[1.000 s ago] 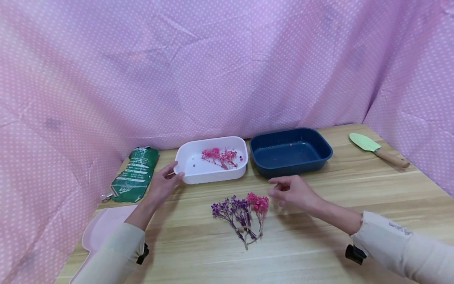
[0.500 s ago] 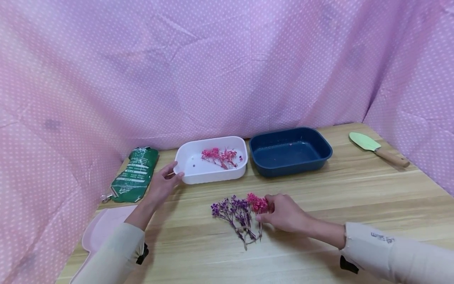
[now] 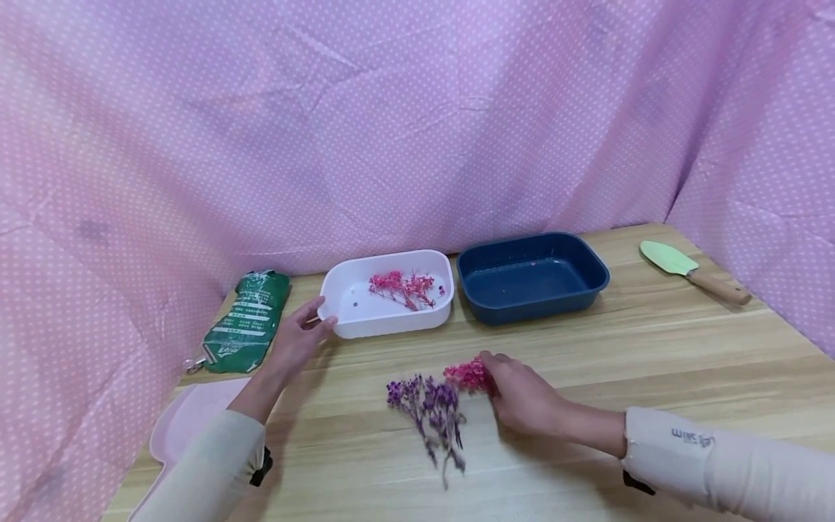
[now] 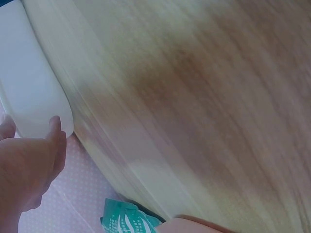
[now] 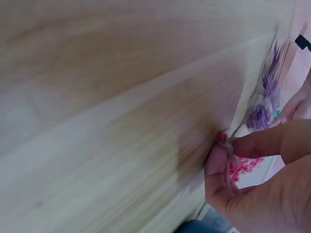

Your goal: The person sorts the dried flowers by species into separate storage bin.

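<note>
My left hand (image 3: pixel 301 341) holds the left end of a white plastic planter box (image 3: pixel 391 325), fingers at the rim and thumb at the front corner. In the left wrist view that thumb (image 4: pixel 54 127) lies against the outer wall. Pink dried flower sprigs (image 3: pixel 401 285) lie in the box. My right hand (image 3: pixel 525 391) pinches a pink dried flower sprig (image 3: pixel 467 375) between thumb and fingers, low over the table; its stem is mostly hidden. Just left of it lie purple dried flowers (image 3: pixel 427 402), blurred in the right wrist view.
A dark blue planter box (image 3: pixel 531 312) stands right of the white one. At the far right lies a hand trowel (image 3: pixel 694 272) with a green blade. A green bag (image 3: pixel 251 322) and a pale pink board (image 3: pixel 192 420) are on the left. Dotted pink cloth (image 3: pixel 417 130) hangs behind.
My right hand came down and left onto the pink sprig and pinched it, tilting its head leftward. The purple flowers shifted slightly toward me. My left hand stayed at the white planter box.
</note>
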### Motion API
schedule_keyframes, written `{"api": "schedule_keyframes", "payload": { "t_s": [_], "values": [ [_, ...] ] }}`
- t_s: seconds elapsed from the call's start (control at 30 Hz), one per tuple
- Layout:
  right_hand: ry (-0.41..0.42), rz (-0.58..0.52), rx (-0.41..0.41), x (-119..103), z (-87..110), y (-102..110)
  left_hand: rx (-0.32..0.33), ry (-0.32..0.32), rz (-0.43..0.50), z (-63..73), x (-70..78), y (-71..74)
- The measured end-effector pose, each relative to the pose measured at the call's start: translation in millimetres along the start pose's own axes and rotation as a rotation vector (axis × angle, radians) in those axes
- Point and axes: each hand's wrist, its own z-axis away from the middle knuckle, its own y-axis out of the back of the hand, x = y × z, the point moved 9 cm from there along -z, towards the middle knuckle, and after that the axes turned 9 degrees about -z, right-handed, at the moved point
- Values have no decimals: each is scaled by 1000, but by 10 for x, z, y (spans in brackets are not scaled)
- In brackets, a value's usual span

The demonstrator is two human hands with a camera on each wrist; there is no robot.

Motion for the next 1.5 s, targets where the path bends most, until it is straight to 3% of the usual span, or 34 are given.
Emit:
{"api": "schedule_keyframes", "payload": {
  "t_s": [0.13,0.47,0.7,1.1,1.5],
  "values": [
    [42,-90,18,58,-36,122,5,-17,-4,8,25,-2],
    [-34,-315,71,133,-152,507,9,-23,-14,6,38,12],
    [-30,-479,129,80,-269,663,17,-14,-30,-20,-11,6],
    [-74,-663,100,-25,-542,642,18,-10,-27,-7,-6,8],
    [-63,-658,129,-87,-812,618,22,-10,-21,-30,-22,16]
  ]
}}
